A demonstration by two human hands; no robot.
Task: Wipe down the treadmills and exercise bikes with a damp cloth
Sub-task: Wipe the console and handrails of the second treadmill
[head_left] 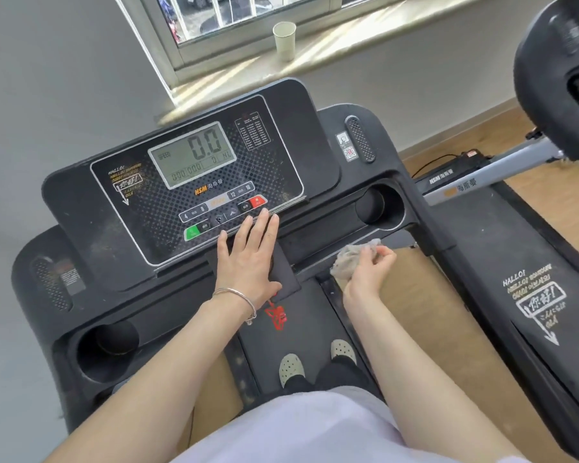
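Left hand [248, 255], fingers straight, rests flat on the treadmill console [81, 202]; at its 3 o'clock the right hand [370, 272] pinches the crumpled cloth [346, 260]; paper cup [284, 40] at 12 o'clock, contents unseen.

Person, worn items. Left hand [248, 259]: thin silver bangle [238, 300] round the wrist, a small link hanging on its near side. Both forearms [168, 355] bare up to the near edge of view. Torso — pale, whitish garment [315, 429], smooth, with a faint lilac cast. Legs in dark trousers [335, 374]. Feet — pale cream clog-type shoes, left shoe [291, 369] and right shoe [343, 349], uppers perforated with round holes.
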